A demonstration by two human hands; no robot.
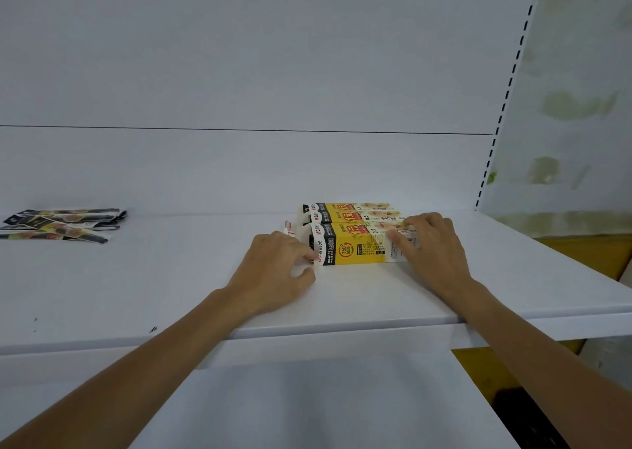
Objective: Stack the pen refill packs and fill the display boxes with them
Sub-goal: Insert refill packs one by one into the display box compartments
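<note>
Three yellow, white and black display boxes lie side by side on the white shelf [359,298], long sides left to right. My left hand [277,270] is at the left end of the nearest box [355,248], its fingers curled round the white end flap. My right hand [434,243] rests over the right end of the same box, fingers bent on its top. A loose pile of pen refill packs [63,226] lies far to the left on the shelf, apart from both hands.
The shelf's white back panel [239,168] rises right behind the boxes. A slotted upright [506,96] stands at the right. Beyond the shelf's right end, yellow surfaces [588,253] show lower down. The shelf's front edge [307,329] runs under my forearms.
</note>
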